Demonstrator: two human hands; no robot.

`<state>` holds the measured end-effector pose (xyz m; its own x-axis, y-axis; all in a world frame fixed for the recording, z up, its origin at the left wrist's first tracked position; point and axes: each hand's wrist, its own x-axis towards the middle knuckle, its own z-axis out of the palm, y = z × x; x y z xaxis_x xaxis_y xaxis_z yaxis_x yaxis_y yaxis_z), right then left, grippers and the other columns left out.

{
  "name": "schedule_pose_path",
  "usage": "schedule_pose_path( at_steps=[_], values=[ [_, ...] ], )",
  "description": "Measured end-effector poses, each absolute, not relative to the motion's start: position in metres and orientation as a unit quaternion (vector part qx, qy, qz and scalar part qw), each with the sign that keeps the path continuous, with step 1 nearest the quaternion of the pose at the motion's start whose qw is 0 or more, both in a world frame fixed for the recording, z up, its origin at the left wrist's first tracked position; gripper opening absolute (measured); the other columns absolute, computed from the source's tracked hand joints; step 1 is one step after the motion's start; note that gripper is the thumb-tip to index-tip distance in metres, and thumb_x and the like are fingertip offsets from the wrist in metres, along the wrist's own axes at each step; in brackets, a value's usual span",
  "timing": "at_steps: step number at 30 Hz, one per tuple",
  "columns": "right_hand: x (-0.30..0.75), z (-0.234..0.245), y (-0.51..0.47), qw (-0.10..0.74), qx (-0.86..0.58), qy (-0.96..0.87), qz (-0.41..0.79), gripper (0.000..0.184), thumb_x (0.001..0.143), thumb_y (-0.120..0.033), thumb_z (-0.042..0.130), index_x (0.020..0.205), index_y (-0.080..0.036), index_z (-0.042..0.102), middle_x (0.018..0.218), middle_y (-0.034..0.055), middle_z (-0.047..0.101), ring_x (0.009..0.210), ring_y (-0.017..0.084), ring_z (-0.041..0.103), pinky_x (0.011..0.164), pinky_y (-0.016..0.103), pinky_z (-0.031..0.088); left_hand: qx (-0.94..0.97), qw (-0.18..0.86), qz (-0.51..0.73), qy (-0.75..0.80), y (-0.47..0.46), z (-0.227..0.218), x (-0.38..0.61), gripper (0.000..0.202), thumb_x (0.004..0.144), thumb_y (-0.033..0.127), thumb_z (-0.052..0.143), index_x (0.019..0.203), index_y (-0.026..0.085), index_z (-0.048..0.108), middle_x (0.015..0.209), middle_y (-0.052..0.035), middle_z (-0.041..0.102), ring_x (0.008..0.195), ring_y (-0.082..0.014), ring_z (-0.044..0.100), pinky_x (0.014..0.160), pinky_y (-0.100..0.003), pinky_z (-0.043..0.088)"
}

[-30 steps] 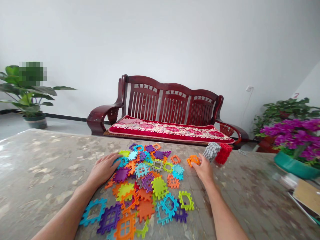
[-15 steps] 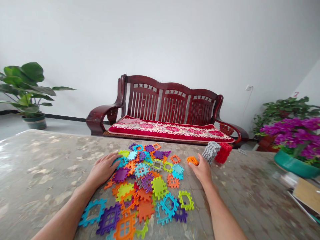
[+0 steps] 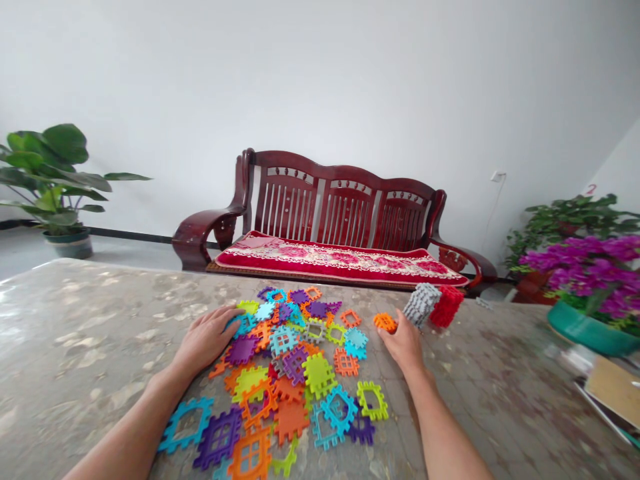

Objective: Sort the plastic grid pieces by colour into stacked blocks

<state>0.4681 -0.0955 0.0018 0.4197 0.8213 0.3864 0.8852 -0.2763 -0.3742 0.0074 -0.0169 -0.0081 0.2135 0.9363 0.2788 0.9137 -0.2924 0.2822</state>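
Since a second ago, my right hand [image 3: 404, 340] has slid a tiny bit toward the heap, and the orange bunch [image 3: 384, 323] at its thumb looks neater and closer packed. That bunch sits on the table [image 3: 100, 333], to the right of the loose pieces, with my thumb on its near side and a finger up by its right edge. I can't tell from far away whether they pinch it tight or only touch it; I think they sit on two sides to keep it lined up. Just past that hand stand a gray block [image 3: 423, 304] and a red block [image 3: 447, 307], side by side, each all one color. They seem set off to the side so they don't mix with the rest. Across the middle lies the heap of pieces [image 3: 293, 413], flat, bumpy-edged and many colors, some lying on top of others. My left hand [image 3: 210, 337] rests palm down at the heap's left edge, thumb a little away from the fingers, by a blue piece [image 3: 243, 325], maybe just to lean on. Farther out are the wooden bench [image 3: 345, 207] and the purple flowers [image 3: 585, 263].
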Motion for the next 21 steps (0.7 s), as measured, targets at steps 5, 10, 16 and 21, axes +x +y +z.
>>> schedule_pose_path(
  at_steps=[5,10,16,21],
  values=[
    [0.465,0.005,-0.098,0.239,-0.809,-0.533,-0.071,0.065,0.079,-0.038,0.06,0.139,-0.017,0.046,0.11,0.0154,0.068,0.105,0.032,0.062,0.092,0.042,0.044,0.777,0.028,0.198,0.597,-0.018,-0.007,0.009,0.047,0.092,0.047,0.035,0.123,0.03,0.065,0.139,-0.0026,0.06,0.127,-0.024,0.054,0.111,-0.039,0.035],
    [0.455,0.015,-0.103,0.229,-0.82,-0.52,-0.068,0.065,0.08,-0.044,0.06,0.137,-0.013,0.05,0.117,0.0201,0.063,0.112,0.037,0.056,0.095,0.048,0.04,0.776,0.039,0.178,0.604,-0.024,0.001,0.014,0.047,0.093,0.045,0.032,0.124,0.029,0.064,0.14,-0.0042,0.058,0.129,-0.0253,0.052,0.11,-0.043,0.036],
    [0.407,0.038,-0.105,0.319,-0.676,-0.663,-0.019,0.022,0.084,-0.025,0.055,0.099,-0.024,0.071,0.104,0.0064,0.069,0.103,0.024,0.057,0.094,0.037,0.041,0.769,0.043,0.179,0.612,-0.025,0.003,0.015,0.046,0.093,0.043,0.033,0.124,0.029,0.063,0.142,-0.0042,0.057,0.129,-0.0246,0.052,0.11,-0.043,0.034],
    [0.355,0.052,-0.112,0.255,-0.614,-0.741,0.095,0.016,0.084,-0.022,0.059,0.084,-0.027,0.074,0.093,0.0012,0.071,0.098,0.02,0.059,0.09,0.032,0.042,0.772,0.048,0.184,0.606,-0.024,0.0,0.014,0.046,0.093,0.043,0.034,0.126,0.028,0.062,0.142,-0.0046,0.057,0.13,-0.0241,0.051,0.111,-0.042,0.033]
  ],
)
